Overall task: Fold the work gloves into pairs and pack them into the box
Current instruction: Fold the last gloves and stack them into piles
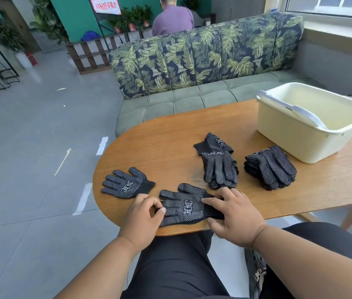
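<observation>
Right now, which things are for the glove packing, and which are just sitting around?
For the job:
black dotted glove under both hands
single black dotted glove
two glove stacks
pale yellow plastic box

Just around:
leaf-patterned green sofa
potted plants

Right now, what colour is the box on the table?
Pale cream-yellow box, with a grey handle lying in it; seen in the head view.
</observation>
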Demonstrator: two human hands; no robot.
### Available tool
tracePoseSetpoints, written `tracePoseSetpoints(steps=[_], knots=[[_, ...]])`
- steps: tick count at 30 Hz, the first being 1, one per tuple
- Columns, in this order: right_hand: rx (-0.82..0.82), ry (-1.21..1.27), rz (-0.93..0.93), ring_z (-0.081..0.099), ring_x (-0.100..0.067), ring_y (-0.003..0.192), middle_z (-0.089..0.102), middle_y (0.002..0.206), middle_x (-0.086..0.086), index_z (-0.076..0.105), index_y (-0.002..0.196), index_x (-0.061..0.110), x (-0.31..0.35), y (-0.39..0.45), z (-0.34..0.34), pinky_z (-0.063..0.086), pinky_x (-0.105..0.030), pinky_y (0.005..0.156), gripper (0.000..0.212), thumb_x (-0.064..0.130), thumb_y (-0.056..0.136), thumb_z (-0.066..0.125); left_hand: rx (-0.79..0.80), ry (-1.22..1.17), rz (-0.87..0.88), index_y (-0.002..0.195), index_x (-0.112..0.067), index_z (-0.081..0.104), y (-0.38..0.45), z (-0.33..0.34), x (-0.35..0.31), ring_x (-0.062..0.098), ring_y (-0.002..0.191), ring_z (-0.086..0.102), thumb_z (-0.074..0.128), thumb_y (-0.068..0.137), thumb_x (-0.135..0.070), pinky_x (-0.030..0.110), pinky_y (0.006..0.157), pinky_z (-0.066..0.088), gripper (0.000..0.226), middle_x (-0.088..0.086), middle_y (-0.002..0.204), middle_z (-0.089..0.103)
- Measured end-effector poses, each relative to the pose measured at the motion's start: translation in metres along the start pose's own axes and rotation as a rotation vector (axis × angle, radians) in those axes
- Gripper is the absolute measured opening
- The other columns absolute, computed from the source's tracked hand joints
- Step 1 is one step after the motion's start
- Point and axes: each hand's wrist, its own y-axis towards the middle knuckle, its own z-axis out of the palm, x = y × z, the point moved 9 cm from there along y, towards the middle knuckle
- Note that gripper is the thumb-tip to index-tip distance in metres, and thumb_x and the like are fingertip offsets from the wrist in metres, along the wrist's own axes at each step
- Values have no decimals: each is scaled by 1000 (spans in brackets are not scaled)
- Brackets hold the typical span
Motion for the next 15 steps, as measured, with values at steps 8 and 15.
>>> tracePoseSetpoints(steps=[8, 15], knots=[[-3, 5, 7, 54, -21, 102, 52, 116, 7, 62, 134, 42, 0, 1, 0, 49, -40, 92, 58, 63, 80, 59, -71, 22, 16, 82, -35, 53, 2, -17, -3, 9, 97, 54, 68, 88, -51, 33, 84, 46, 23, -20, 101, 50], [-6, 24, 15, 55, -22, 102, 52, 115, 7, 63, 132, 42, -1, 0, -1, 49, -40, 91, 56, 61, 80, 59, -26, 31, -51, 87, -37, 65, 7, -12, 4, 11, 101, 55, 70, 90, -43, 32, 92, 47, 8, -19, 102, 54]])
